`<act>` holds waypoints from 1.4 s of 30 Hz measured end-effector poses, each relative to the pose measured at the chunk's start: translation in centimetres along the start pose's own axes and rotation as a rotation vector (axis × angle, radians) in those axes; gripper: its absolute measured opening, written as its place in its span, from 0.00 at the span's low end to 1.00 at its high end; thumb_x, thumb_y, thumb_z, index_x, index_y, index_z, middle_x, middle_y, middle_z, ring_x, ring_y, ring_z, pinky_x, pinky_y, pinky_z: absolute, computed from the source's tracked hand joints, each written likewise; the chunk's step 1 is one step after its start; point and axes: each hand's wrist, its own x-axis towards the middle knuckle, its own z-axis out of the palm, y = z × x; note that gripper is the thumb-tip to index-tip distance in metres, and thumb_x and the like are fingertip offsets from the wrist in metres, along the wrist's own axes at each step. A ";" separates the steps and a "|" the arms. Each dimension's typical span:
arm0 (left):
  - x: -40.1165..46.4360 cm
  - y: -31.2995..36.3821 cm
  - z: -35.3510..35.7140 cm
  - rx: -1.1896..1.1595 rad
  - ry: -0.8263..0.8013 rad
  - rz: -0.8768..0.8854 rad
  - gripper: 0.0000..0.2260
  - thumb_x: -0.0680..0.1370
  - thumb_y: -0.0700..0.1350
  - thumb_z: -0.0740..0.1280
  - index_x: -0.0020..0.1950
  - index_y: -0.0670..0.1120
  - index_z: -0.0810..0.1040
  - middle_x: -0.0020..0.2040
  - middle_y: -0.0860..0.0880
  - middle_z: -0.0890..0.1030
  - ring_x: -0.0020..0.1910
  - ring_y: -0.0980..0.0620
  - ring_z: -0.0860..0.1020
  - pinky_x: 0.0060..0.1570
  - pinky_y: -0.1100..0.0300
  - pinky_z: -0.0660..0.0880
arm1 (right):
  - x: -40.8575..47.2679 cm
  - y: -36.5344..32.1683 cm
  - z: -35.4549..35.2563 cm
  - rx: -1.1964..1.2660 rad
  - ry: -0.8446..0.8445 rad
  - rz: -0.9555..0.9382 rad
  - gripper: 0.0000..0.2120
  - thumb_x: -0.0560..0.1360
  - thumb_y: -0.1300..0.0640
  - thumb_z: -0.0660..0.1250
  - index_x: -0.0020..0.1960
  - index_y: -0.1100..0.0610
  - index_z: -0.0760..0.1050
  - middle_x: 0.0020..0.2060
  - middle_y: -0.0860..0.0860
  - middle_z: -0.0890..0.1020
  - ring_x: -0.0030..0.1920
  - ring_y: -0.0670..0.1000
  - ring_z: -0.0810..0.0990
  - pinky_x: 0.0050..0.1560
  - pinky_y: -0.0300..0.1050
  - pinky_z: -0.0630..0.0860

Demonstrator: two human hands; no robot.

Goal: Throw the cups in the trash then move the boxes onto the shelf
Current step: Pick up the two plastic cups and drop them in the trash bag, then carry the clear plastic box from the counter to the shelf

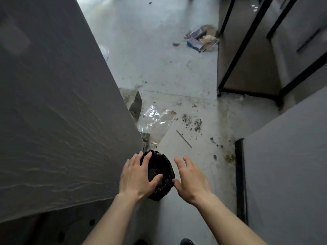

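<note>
A small bin lined with a black trash bag [161,175] stands on the dirty floor just below me. My left hand [137,175] hovers over its left rim with fingers spread, the thumb reaching across the opening. My right hand [190,179] is open beside the bin's right rim, holding nothing. No cup or box is clearly visible; a pale round object [104,51] peeks out past the edge of the grey surface.
A large grey cloth-covered surface [58,106] fills the left. A grey panel [286,174] stands at the right. Black-framed shelving [247,55] is at the top right. Clear plastic wrap [155,119], a stick [183,138], crumbs and wrappers [201,39] litter the floor.
</note>
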 end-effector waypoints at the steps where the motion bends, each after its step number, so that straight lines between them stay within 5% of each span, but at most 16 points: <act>1: -1.1 0.9 -2.1 0.004 0.008 0.017 0.40 0.75 0.70 0.60 0.83 0.55 0.54 0.84 0.46 0.59 0.83 0.45 0.56 0.81 0.48 0.51 | -1.3 -0.5 -2.2 -0.006 0.015 -0.006 0.33 0.78 0.48 0.64 0.78 0.49 0.52 0.78 0.56 0.59 0.75 0.58 0.62 0.68 0.54 0.71; 13: -17.0 9.4 -23.6 0.027 0.152 0.251 0.41 0.74 0.72 0.60 0.82 0.56 0.57 0.82 0.50 0.63 0.81 0.47 0.61 0.80 0.51 0.56 | -19.5 -6.5 -21.8 -0.039 0.251 0.038 0.32 0.77 0.43 0.64 0.77 0.48 0.57 0.71 0.52 0.67 0.69 0.57 0.69 0.66 0.55 0.72; 23: -28.8 8.9 -33.5 0.131 0.229 0.467 0.40 0.75 0.71 0.62 0.82 0.58 0.56 0.83 0.50 0.60 0.82 0.46 0.59 0.80 0.49 0.55 | -33.0 -14.2 -27.1 -0.102 0.392 0.120 0.33 0.76 0.40 0.63 0.77 0.50 0.59 0.73 0.55 0.67 0.73 0.59 0.65 0.73 0.55 0.64; 33: -34.2 8.5 -39.5 0.155 0.336 0.467 0.40 0.75 0.72 0.62 0.83 0.58 0.55 0.84 0.50 0.58 0.82 0.46 0.58 0.80 0.50 0.53 | -37.7 -16.8 -31.8 -0.172 0.524 0.108 0.35 0.76 0.38 0.63 0.78 0.49 0.57 0.75 0.54 0.65 0.76 0.58 0.61 0.76 0.58 0.57; 42: -35.1 8.9 -46.1 0.137 0.463 0.388 0.41 0.74 0.72 0.62 0.82 0.59 0.54 0.84 0.51 0.57 0.83 0.46 0.57 0.80 0.48 0.53 | -37.3 -18.0 -38.4 -0.196 0.596 -0.016 0.35 0.76 0.38 0.63 0.78 0.48 0.57 0.77 0.52 0.63 0.75 0.57 0.63 0.74 0.55 0.62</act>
